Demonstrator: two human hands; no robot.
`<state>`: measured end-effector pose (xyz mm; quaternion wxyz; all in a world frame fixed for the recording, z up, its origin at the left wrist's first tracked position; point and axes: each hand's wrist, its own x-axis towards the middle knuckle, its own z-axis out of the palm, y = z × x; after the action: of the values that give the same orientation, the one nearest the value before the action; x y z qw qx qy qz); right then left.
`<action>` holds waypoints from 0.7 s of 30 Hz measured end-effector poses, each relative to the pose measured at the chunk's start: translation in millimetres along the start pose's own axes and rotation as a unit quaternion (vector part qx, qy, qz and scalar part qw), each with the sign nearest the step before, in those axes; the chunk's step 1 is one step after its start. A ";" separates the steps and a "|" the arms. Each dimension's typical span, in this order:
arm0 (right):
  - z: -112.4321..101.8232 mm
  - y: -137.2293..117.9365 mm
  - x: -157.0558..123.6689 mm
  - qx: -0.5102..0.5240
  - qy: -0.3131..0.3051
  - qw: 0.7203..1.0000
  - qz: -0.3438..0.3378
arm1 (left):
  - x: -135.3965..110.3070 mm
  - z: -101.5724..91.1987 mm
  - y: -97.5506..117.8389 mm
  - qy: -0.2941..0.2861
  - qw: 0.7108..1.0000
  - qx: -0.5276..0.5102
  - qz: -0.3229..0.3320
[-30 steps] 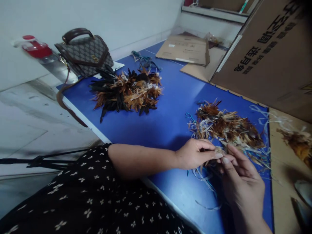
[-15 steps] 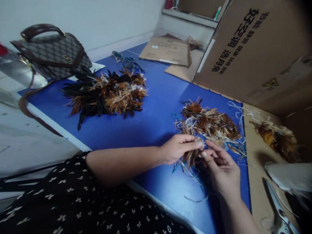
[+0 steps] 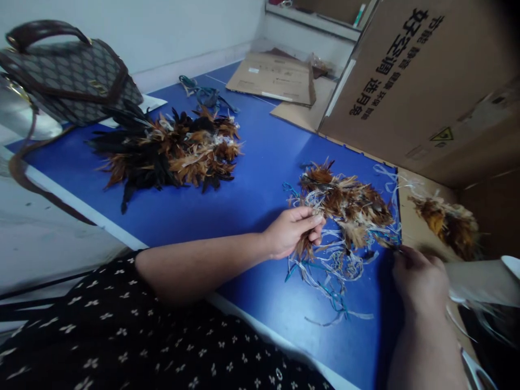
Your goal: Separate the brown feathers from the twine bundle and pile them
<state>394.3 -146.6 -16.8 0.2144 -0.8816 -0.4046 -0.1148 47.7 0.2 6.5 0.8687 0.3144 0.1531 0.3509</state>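
My left hand (image 3: 294,232) pinches a small bunch of brown feathers (image 3: 304,246) between thumb and fingers, with the feather tips pointing down toward me. My right hand (image 3: 420,279) is at the right edge of the blue table, its fingertips closed on the end of a dark, slim feather (image 3: 385,243). Behind the hands lies a pile of brown feathers (image 3: 351,200). White and blue strings (image 3: 339,265) are tangled on the table between my two hands.
A larger heap of black and brown feathers (image 3: 174,151) lies left, near a patterned handbag (image 3: 77,81). Blue straps (image 3: 207,96) and flat cardboard (image 3: 272,78) are at the back. A tall carton (image 3: 398,70) stands behind. Right are another feather bundle (image 3: 444,222), a roll (image 3: 483,281) and scissors (image 3: 475,374).
My right hand has left the small bunch and moved right to the feather at the table's edge. My left hand keeps its grip on the bunch. The view has shifted slightly.
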 end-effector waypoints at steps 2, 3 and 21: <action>3.6 0.1 -0.6 -0.007 -0.009 1.000 0.007 | -0.2 -1.0 -0.5 -0.004 1.000 0.006 -0.001; 4.6 -0.5 -1.1 -0.007 -0.010 1.000 0.009 | -0.3 -1.8 -0.4 -0.004 1.000 0.011 -0.005; -6.7 -67.6 -32.7 0.350 0.011 0.936 0.035 | 5.8 -15.4 -9.5 0.024 0.990 0.129 -0.059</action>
<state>321.4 -132.3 -3.9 0.5180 -0.7627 -0.3860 0.0319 49.2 5.7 -11.6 0.8358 0.4058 0.2365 0.2843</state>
